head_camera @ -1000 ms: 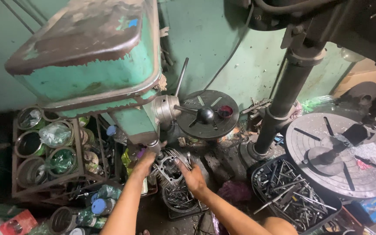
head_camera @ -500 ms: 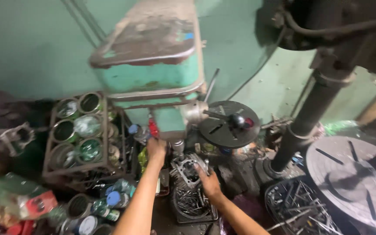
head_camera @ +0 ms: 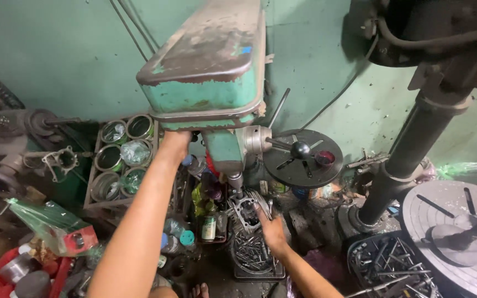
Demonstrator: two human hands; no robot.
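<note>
Head view, only view avail.

Left hand (head_camera: 175,144) raised to underside of green drill press head (head_camera: 211,83), left side, near the belt cover edge; fingers hidden behind casing, so cannot tell whether gripping or just pressing. Right hand (head_camera: 271,229) low, fingers spread and laid on finned metal workpiece (head_camera: 245,212), which sits directly under the spindle (head_camera: 236,182) on a tray of loose metal bits (head_camera: 252,254). Feed handle w/ black knob (head_camera: 300,149) untouched, just right of spindle. Rack of round tins (head_camera: 120,157) left of machine; slotted round table (head_camera: 456,237) and crate of rods (head_camera: 393,265) to right, well apart.

Risks, as judged:
- Workpiece held by bare hand only, no clamp or vise seen. Bit catching → part spins or kicks, fingers struck.
- Right hand fingers v. close to spindle line. Slip → contact w/ bit.
- Left hand near switch/belt area. Accidental start w/ right hand in place → injury.
- Workpiece on loose scrap, not flat table. Unstable seat → tilt, bit bind or snap.
- Bare foot (head_camera: 199,289) at bottom edge, amid floor clutter → cuts from swarf, dropped part.
</note>
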